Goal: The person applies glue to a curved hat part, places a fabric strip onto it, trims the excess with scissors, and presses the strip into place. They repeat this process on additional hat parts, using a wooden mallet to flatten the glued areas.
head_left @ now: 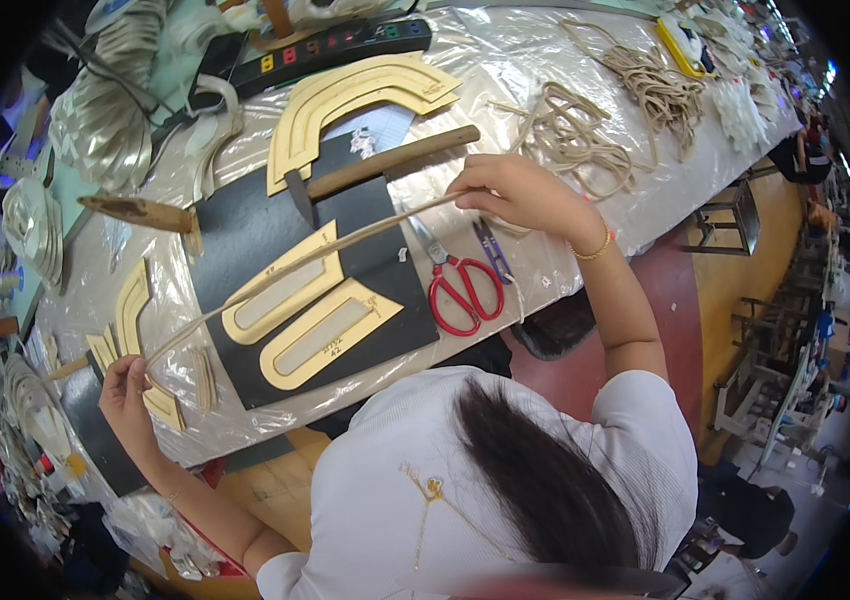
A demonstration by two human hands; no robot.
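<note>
We observe a long, thin beige cord stretched taut across the plastic-covered worktable, running diagonally from lower left to upper right. The left hand pinches the cord's lower end, fingers closed on it, just beside a stack of curved yellow wooden templates at the table's near edge. The right hand grips the upper end, fingers clenched around it, close to a loose heap of beige cords. Beneath the cord's span lies a black rubber mat bearing two yellow U-shaped wooden templates; the cord passes over the upper one, though we cannot tell whether it touches. A wooden-handled hammer rests across the mat's far part, beside a large arched yellow template. Red-handled scissors and small dark thread snips lie just right of the mat, below the right hand. A black power strip sits at the far edge.
</note>
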